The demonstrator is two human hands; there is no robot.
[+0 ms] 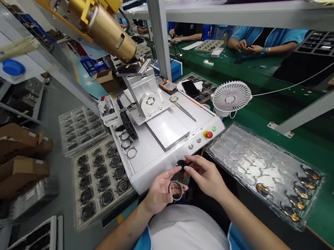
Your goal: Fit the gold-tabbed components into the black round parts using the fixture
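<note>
The person's left hand [160,189] gripped a metal ring [175,190] just in front of the white machine [165,141], while the right hand [206,176] pinched a small black part [181,165] right above it. A tray of black rings [99,179] lay to the left, and a clear tray [262,169] with gold pieces sat on the right.

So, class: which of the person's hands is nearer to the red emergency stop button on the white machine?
Right. The right hand lies just below the red button, holding a small dark part; the left hand sits lower and further left, holding a ring.
</note>
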